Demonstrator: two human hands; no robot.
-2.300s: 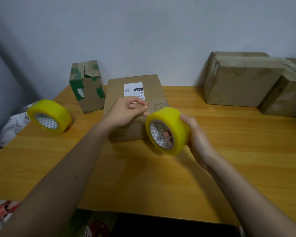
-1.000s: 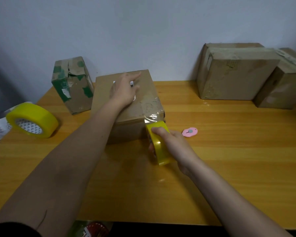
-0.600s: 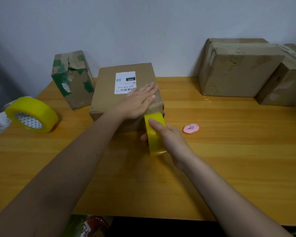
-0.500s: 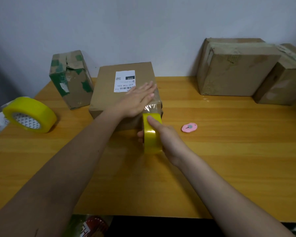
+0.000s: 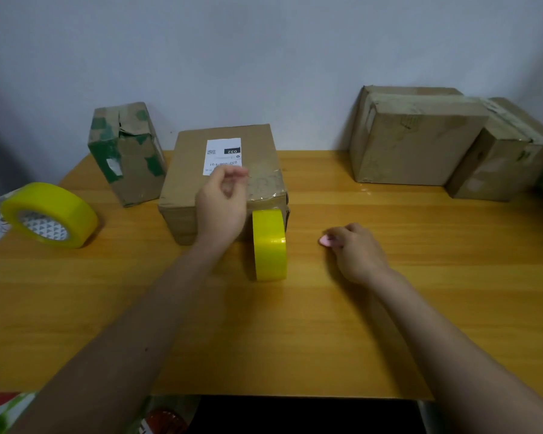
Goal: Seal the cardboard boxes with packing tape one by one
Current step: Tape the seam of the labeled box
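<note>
A brown cardboard box (image 5: 187, 183) with a white label stands at the middle back of the wooden table (image 5: 295, 333). Clear tape runs over its right top edge down to a yellow tape roll (image 5: 269, 245), which stands on edge against the box's front right corner with no hand on it. My left hand (image 5: 221, 208) hovers just above the box's front edge, fingers loosely bent and holding nothing. To the right of the roll, my right hand (image 5: 356, 252) rests on the table with its fingers closed over a small pink cutter (image 5: 324, 241), of which only the tip shows.
A second yellow tape roll (image 5: 49, 214) lies at the table's left edge. A small box with green tape (image 5: 127, 155) stands left of the labelled box. Two larger taped boxes (image 5: 411, 142) (image 5: 502, 164) sit against the wall at the right.
My right hand let go of the tape roll and moved right onto the pink cutter. My left hand lifted off the box top and curled. The roll now stands alone.
</note>
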